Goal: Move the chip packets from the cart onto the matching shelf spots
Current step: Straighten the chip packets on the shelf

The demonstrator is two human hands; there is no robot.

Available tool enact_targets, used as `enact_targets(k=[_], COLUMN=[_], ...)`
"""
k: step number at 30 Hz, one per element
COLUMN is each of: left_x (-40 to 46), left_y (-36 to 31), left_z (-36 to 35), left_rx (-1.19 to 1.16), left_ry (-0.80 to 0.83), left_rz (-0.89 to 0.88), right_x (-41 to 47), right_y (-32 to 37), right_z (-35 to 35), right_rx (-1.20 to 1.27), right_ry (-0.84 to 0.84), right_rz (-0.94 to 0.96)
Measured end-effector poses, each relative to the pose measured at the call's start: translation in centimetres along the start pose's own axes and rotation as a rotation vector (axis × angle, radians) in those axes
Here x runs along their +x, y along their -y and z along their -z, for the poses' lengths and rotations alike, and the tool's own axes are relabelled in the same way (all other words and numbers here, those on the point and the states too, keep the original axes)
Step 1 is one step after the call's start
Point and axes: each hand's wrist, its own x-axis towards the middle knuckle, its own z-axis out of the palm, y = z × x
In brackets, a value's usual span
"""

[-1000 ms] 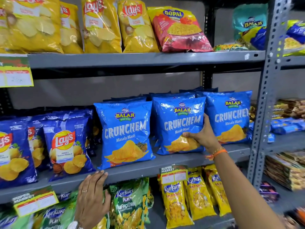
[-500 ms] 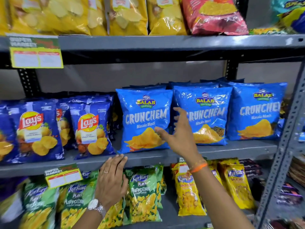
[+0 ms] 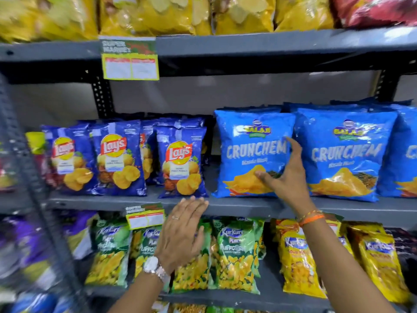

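Observation:
Bright blue Crunchem packets stand upright on the middle shelf (image 3: 248,206). My right hand (image 3: 285,177) is spread against the lower right of the left Crunchem packet (image 3: 243,150), thumb on its front, fingers between it and the second Crunchem packet (image 3: 345,154). My left hand (image 3: 182,231) is flat and open, fingertips resting on the shelf's front edge below the dark blue Lay's packets (image 3: 180,166). The cart is out of view.
Yellow Lay's bags (image 3: 146,12) fill the top shelf. Green Kurkure packets (image 3: 234,254) and yellow Kurkure packets (image 3: 295,263) hang on the shelf below. Price tags (image 3: 130,59) clip to shelf edges. A grey upright post (image 3: 27,184) blurs at the left.
My right hand left the middle Crunchem packet and moved left onto the leftmost one. The view swung left. My left hand stayed on the shelf edge.

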Motion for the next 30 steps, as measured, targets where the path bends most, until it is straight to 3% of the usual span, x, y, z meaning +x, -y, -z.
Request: enact_targets(k=[2, 5, 7, 10, 12, 19, 30], left_x=[-1.4, -4.3, -6.1, -7.8, -8.5, -9.7, -9.7], left_y=[3.1, 8.7, 12.0, 15.4, 16.6, 18.4, 18.9], left_z=[2.5, 5.6, 6.6, 6.8, 6.7, 5.8, 4.7], left_rx=[0.023, 0.088, 0.128, 0.121, 0.101, 0.001, -0.047], left_ry=[-0.093, -0.155, -0.124, -0.084, -0.067, -0.094, -0.152], left_rz=[0.075, 0.21, 0.306, 0.367, 0.353, 0.285, 0.293], right_x=[-0.9, -3.7, -5.5, -6.6, -6.3, -4.5, -5.1], right_y=[1.5, 5.7, 8.1, 10.9, 11.6, 11.7, 12.7], right_z=[-0.2, -2.1, -5.0, -9.8, -12.5, -16.0, -20.1], right_rx=[-0.105, -0.109, -0.025, 0.044, 0.048, 0.128, 0.12], right_ry=[-0.104, -0.304, -0.178, 0.168, 0.262, 0.283, 0.129], right_rz=[-0.026, 0.106, 0.164, 0.049, -0.036, -0.288, -0.29])
